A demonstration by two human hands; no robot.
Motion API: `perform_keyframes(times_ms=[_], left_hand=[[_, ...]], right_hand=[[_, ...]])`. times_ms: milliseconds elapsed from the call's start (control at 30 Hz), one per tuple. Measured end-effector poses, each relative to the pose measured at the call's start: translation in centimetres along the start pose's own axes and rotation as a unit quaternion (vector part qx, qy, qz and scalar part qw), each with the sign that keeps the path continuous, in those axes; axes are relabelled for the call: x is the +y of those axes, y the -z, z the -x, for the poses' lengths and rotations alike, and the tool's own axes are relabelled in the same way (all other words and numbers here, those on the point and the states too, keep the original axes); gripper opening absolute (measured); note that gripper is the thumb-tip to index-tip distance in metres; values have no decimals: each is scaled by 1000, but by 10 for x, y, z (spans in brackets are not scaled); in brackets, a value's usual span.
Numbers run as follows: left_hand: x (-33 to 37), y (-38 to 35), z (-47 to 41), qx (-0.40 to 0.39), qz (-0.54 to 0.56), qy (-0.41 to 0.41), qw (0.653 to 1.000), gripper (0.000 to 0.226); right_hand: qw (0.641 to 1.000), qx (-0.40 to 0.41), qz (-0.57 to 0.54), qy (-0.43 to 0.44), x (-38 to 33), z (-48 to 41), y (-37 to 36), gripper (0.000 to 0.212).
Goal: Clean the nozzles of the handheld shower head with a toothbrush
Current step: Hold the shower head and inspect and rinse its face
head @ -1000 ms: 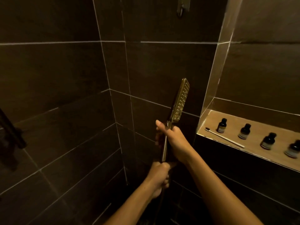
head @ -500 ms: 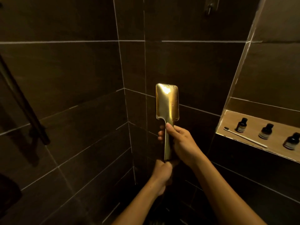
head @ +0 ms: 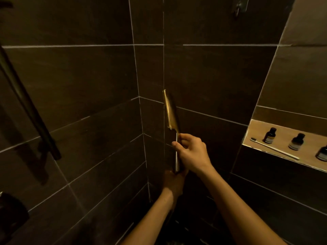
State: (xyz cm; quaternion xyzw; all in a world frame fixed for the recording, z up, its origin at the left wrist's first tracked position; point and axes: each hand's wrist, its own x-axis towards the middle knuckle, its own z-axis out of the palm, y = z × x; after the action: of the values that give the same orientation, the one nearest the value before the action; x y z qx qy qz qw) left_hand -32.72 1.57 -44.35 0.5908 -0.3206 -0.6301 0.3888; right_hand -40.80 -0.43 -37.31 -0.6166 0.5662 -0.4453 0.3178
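1. Left hand point(head: 174, 181), low in the corner, closed around the handle's bottom end.
2. Shower head point(head: 170, 110) held upright, now rotated edge-on from showing its flat back; nozzles hidden, likely being turned for brushing.
3. Right hand point(head: 192, 152) gripping the handle just below the head.
4. Shelf point(head: 256, 128) recess, far right: toothbrush point(head: 274, 149) lying untouched beside three small dark bottles point(head: 269, 135); contents unreadable.

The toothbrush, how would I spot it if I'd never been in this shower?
Look right to the lit wooden niche in the dark tiled wall. On its shelf stand small dark bottles. The toothbrush lies flat in front of them, the only long, thin, pale thing there.
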Motion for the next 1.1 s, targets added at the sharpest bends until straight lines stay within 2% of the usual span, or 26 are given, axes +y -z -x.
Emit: perform_keyframes(times_ms=[67,100,200,267,367,433,500,567,667,733,800,867,967,1033,1067,1100], left_hand=[[-4,4,-4,-13,2,14,1000,48],[-5,5,-3,-23,11,15,1000,50],[-8,11,1,-81,47,0,996,19],[-7,13,4,-102,52,-13,993,23],[-1,14,8,-94,54,-21,994,18],[4,14,10,-68,38,-33,996,26],[6,13,11,-47,31,-51,997,25],[3,11,11,-35,21,-58,997,25],[-3,12,5,-28,6,-69,997,43],[-1,14,6,-30,12,-64,997,52],[0,20,7,-32,31,-73,996,55],[-2,21,4,-28,33,-99,994,54],[-2,19,4,-4,27,-107,994,51],[-2,20,2,-17,27,-93,995,68],[-1,20,3,-26,26,-83,996,71],[-2,21,3,-26,27,-82,996,62]], right_hand=[[997,-53,-49,1,1,1,3,38],[993,-84,-83,3,2,2,4,31],[971,-155,-180,-2,7,1,9,26],[961,-172,-214,-1,12,-1,11,28],[961,-147,-235,0,11,-4,11,28],[964,-109,-242,14,8,-4,8,25],[959,-76,-273,6,9,-5,4,23],[947,-84,-309,-25,13,-6,0,24],[928,-113,-350,-64,12,-3,1,23],[939,-111,-321,-56,8,-1,3,22],[981,-78,-180,-5,2,0,5,13],[998,-29,-53,32,-3,2,1,17],[997,-5,-78,24,-7,3,-3,17],[989,-50,-142,-4,-6,3,-3,14],[984,-76,-163,-14,-6,3,-1,15],[979,-97,-176,-23,-5,3,1,19]])
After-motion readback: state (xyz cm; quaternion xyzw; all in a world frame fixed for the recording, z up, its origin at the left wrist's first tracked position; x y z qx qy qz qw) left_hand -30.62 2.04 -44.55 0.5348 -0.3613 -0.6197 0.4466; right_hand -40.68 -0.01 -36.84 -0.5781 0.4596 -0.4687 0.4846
